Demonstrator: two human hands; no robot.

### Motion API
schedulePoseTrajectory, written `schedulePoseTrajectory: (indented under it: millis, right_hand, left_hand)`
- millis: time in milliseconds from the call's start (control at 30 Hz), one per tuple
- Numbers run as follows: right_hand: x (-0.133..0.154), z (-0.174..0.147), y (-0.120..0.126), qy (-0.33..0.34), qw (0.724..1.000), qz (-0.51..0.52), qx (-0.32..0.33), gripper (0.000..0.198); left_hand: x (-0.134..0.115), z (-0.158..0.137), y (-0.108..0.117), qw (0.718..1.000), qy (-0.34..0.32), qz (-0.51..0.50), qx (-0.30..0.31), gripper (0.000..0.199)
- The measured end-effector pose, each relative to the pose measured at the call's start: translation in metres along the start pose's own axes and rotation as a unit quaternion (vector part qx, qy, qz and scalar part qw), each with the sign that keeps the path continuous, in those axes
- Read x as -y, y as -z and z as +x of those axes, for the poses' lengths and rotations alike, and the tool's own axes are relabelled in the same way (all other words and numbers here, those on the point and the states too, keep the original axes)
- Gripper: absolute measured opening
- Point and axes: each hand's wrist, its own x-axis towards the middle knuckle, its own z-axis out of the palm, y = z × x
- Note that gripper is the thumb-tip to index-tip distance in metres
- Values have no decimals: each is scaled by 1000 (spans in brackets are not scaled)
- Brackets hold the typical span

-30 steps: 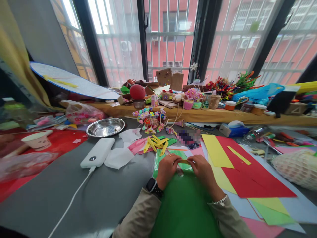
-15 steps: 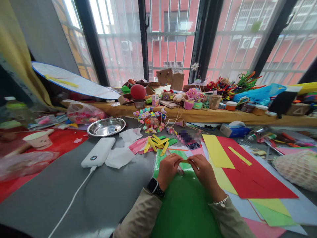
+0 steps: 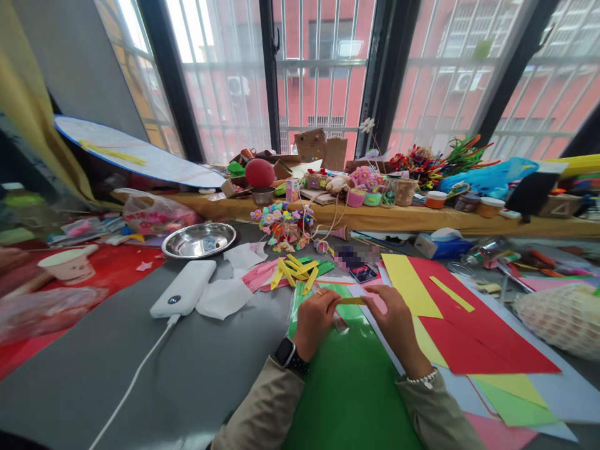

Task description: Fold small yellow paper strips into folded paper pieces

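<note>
A narrow yellow paper strip (image 3: 351,301) is stretched level between my two hands, above a glossy green sheet (image 3: 356,387). My left hand (image 3: 315,320), with a dark watch at the wrist, pinches one end of it. The other end sits between the fingertips of my right hand (image 3: 391,319), which has a beaded bracelet. Just beyond my hands lies a pile of folded yellow strips (image 3: 297,270) on green and pink paper. A loose yellow strip (image 3: 452,294) rests on the red paper (image 3: 497,334) to the right.
Left of me are a white power bank (image 3: 184,290) with a cable, a steel plate (image 3: 171,250) and white paper scraps (image 3: 224,299). A paper cup (image 3: 70,265) stands on the red surface. Crafts crowd the yellow-covered ledge (image 3: 225,209). A person's hand (image 3: 12,257) shows far left.
My right hand has moved slightly right and up, away from my left, so more of the yellow strip shows between them. The whole view has shifted slightly.
</note>
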Motion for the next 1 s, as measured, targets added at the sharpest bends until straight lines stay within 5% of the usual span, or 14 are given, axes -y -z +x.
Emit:
schedulePoseTrajectory:
  millis: [167,400,567,767,1000]
  right_hand:
    - [5,0,-2,35,996,7,78,17]
    - [3,0,0,0,998,26,64,17]
    - [3,-1,-2,-6,998,24,50,19]
    - [6,-1,-7,40,995,28,87,17]
    - [-5,-2,-4,-57,997,4,44,21]
  left_hand:
    - [0,1,0,998,-31,-58,1,17]
    - [3,3,4,996,12,-56,-68,14]
    - [4,5,9,981,71,-42,-178,15]
    - [3,3,4,999,-21,-26,16,17]
    - [4,1,2,998,46,27,-12,16]
